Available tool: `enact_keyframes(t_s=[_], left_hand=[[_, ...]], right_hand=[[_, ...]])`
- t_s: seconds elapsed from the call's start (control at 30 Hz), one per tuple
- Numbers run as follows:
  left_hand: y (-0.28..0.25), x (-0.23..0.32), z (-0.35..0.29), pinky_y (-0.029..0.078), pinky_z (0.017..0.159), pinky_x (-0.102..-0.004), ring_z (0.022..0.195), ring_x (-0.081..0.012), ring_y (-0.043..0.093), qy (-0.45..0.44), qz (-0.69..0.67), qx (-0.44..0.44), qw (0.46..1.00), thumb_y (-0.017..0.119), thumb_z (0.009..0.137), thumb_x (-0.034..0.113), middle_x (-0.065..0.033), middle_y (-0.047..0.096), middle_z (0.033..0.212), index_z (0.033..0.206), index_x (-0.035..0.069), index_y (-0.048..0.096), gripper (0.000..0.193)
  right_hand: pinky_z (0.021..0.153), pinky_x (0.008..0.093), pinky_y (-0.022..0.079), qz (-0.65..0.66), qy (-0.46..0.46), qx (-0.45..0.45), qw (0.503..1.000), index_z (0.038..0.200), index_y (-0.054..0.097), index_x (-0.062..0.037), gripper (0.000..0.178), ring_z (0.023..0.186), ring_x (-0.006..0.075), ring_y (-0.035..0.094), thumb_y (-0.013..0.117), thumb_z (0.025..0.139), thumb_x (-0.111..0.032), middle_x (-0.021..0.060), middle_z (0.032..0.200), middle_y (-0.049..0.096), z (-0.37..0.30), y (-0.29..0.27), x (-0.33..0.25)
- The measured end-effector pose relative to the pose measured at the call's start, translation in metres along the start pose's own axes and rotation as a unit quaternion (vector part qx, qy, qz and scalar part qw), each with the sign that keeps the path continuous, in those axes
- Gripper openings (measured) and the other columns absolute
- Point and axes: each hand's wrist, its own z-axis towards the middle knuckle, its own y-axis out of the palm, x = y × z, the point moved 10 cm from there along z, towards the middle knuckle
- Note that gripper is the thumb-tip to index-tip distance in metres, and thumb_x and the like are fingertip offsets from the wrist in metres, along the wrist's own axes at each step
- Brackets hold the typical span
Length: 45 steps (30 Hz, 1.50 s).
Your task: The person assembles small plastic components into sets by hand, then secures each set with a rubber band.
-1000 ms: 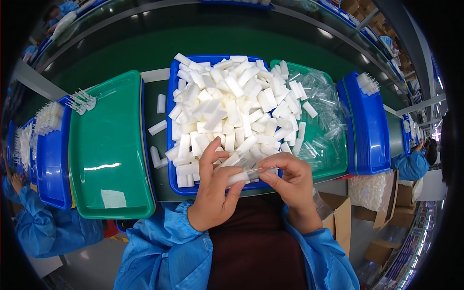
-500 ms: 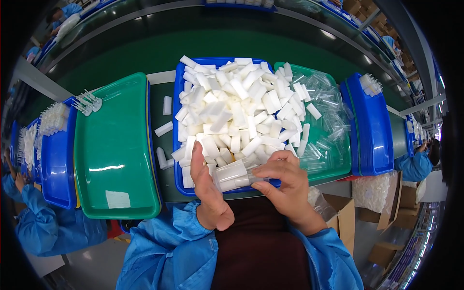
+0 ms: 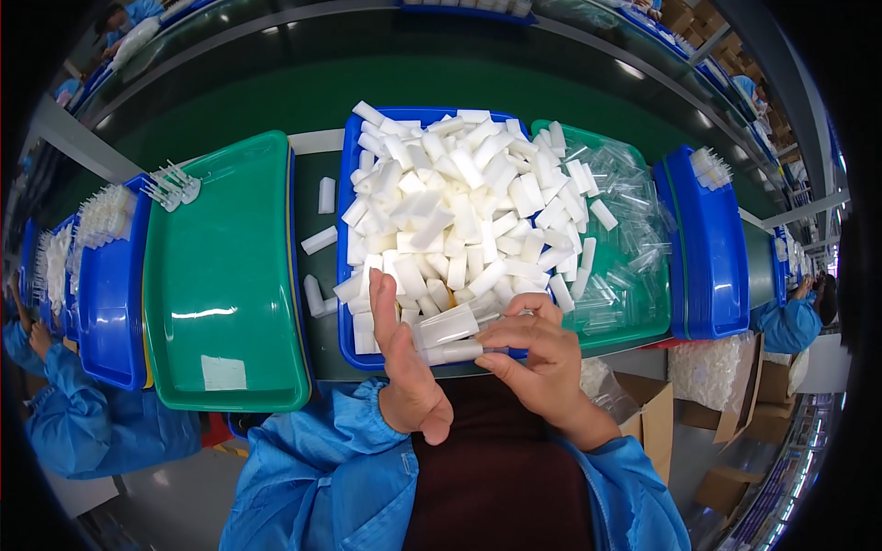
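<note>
the reference item is the blue tray (image 3: 367, 362), heaped above its rim with white blocks (image 3: 441, 202). the held pieces (image 3: 448, 327), two white blocks with clear tubing about them, are located over the near edge of the blue tray, one lying just beyond the other. how far each block sits inside its tubing cannot be told. the right hand (image 3: 533, 356), at the near right corner of the blue tray, has thumb and fingers clamped on the right ends of the held pieces. the left hand (image 3: 409, 376), at the near edge of the blue tray, is held edge-up with its fingers extended and its thumb apart from them; the palm faces the left ends of the held pieces. whether the palm touches these ends cannot be told. directly right of the blue tray is a green tray (image 3: 629, 323) containing a pile of clear tubes (image 3: 634, 216); several white blocks lie over its left part. farther right of the blue tray is a stack of blue trays (image 3: 712, 275). just left of the blue tray, loose blocks (image 3: 326, 195) lie on the work surface; beyond these, farther left, is a large green tray (image 3: 225, 266) with a white pronged part (image 3: 175, 188) at its far left corner.
</note>
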Motion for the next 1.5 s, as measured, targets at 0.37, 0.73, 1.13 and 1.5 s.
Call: enact_keyframes(t_s=[0.37, 0.73, 1.13, 1.5], left_hand=[[0.004, 0.012, 0.004, 0.008, 0.106, -0.0646, 0.133, -0.0559, 0.011, 0.011, -0.006, -0.011, 1.000, 0.018, 0.079, 0.081, -0.0316, 0.010, 0.148, 0.149, 0.016, 0.007, 0.096], [0.012, 0.030, 0.007, 0.013, 0.108, -0.0606, 0.133, -0.0557, 0.013, -0.017, -0.084, -0.113, 0.990, 0.018, 0.074, 0.085, -0.0337, 0.007, 0.148, 0.150, 0.023, 0.002, 0.099], [0.079, 0.021, -0.051, 0.042, 0.092, -0.0353, 0.107, -0.0207, 0.050, -0.483, -0.610, -0.358, 0.517, 0.037, 0.100, 0.038, -0.0137, 0.044, 0.124, 0.147, 0.003, 0.010, 0.065], [0.072, -0.009, -0.068, 0.040, 0.101, -0.0371, 0.122, -0.0240, 0.046, -0.549, -0.488, -0.230, 0.638, 0.053, 0.094, 0.023, -0.0113, 0.044, 0.132, 0.135, 0.003, 0.036, 0.048]], right_hand=[[0.084, 0.0305, 0.037, 0.021, -0.003, -0.007, 1.000, 0.087, 0.073, -0.0147, 0.020, 0.099, 0.0217, 0.054, 0.080, 0.068, -0.015, -0.0023, 0.088, 0.070, -0.001, 0.009, -0.003], [0.086, 0.0325, 0.036, 0.028, -0.044, -0.030, 0.998, 0.089, 0.072, -0.0148, 0.023, 0.104, 0.0213, 0.054, 0.080, 0.068, -0.017, -0.0036, 0.089, 0.069, 0.002, -0.022, -0.017], [0.083, 0.0349, 0.032, 0.058, -0.147, -0.125, 0.979, 0.100, 0.066, -0.0138, 0.033, 0.102, 0.0217, 0.054, 0.077, 0.072, -0.027, 0.0027, 0.105, 0.061, -0.014, -0.017, -0.027], [0.079, 0.0378, 0.029, -0.151, -0.212, -0.033, 0.965, 0.124, 0.054, -0.0161, 0.069, 0.113, 0.0242, 0.049, 0.075, 0.064, -0.042, 0.0057, 0.132, 0.048, -0.029, 0.011, -0.036]])
